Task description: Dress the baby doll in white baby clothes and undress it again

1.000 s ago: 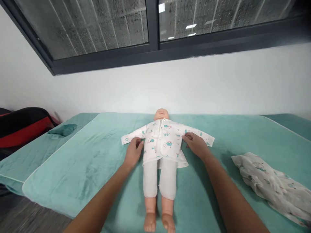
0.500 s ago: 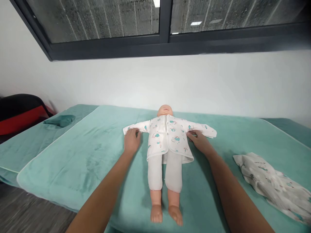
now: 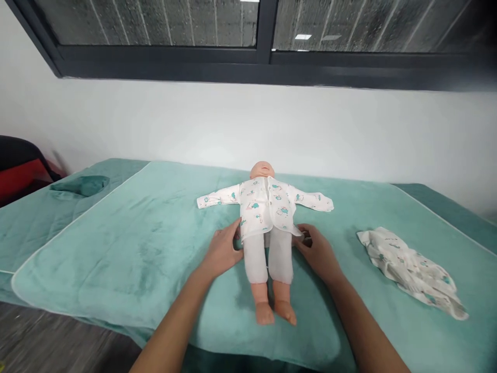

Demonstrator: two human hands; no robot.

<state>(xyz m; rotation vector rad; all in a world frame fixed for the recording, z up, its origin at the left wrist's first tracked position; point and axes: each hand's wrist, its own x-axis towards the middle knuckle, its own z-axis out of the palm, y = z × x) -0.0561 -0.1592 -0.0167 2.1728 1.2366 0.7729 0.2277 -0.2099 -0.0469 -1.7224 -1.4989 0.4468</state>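
A baby doll [image 3: 262, 169] lies on its back in a white printed baby shirt [image 3: 254, 207] and white trousers [image 3: 256, 261], its arms spread and its feet bare. At the doll's left-side hem in the picture, my left hand [image 3: 223, 248] has curled fingers on the shirt's edge, with the thumb low beside the hip. On the opposite side, my right hand [image 3: 317, 254] pinches the lower corner of the shirt, which lifts a little off the trousers. The fingertips of both hands are partly hidden by the cloth.
A crumpled white printed garment [image 3: 411, 269] lies to the right on the green padded mat [image 3: 128, 248]. A dark green cloth piece [image 3: 81, 185] and a red-and-black object [image 3: 23, 168] are at the left. Behind stands a white wall [image 3: 174, 124] below a dark-framed window [image 3: 163, 65].
Both hands have moved from the doll's sleeves down to the shirt's hem at its hips. The shirt's right lower corner is now raised. The view has also shifted slightly.
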